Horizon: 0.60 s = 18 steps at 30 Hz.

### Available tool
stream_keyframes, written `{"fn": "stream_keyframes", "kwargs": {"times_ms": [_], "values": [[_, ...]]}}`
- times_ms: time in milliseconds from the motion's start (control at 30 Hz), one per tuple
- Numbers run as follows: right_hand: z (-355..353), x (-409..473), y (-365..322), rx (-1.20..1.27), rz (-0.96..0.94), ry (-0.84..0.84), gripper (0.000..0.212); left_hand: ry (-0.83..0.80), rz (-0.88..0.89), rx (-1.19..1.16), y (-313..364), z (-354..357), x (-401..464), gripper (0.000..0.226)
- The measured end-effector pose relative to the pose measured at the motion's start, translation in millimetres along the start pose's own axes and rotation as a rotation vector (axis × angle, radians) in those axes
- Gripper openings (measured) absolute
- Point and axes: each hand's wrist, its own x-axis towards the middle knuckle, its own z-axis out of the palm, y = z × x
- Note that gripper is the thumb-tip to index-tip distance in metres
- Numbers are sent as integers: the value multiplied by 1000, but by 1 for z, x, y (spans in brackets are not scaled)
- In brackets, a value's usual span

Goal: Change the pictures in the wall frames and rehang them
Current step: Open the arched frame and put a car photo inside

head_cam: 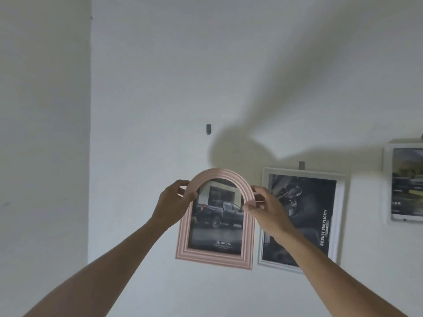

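Holding the pink arched frame (215,225) up against the wall (148,88), L hand (174,202) gripped its left arch edge; bare hook (208,129) sat above; R hand (267,209) pinched the right arch edge; white frame (302,220) hung just beside, another frame (405,184) far right.

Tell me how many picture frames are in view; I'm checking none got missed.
3. The pink arched frame is gripped by both hands, below an empty wall hook. The white frame hangs to its right. Another white frame is cut off by the right edge; more may lie beyond.
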Motion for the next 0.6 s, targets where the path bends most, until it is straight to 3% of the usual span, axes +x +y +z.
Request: {"fn": "stream_keyframes", "kwargs": {"times_ms": [300,600], "values": [[42,72,-48,-68,-153,180,46,93,147,60,0,-41,90,24],[48,114,-53,-207,-252,305,55,81,221,29,-3,-40,135,35]]}}
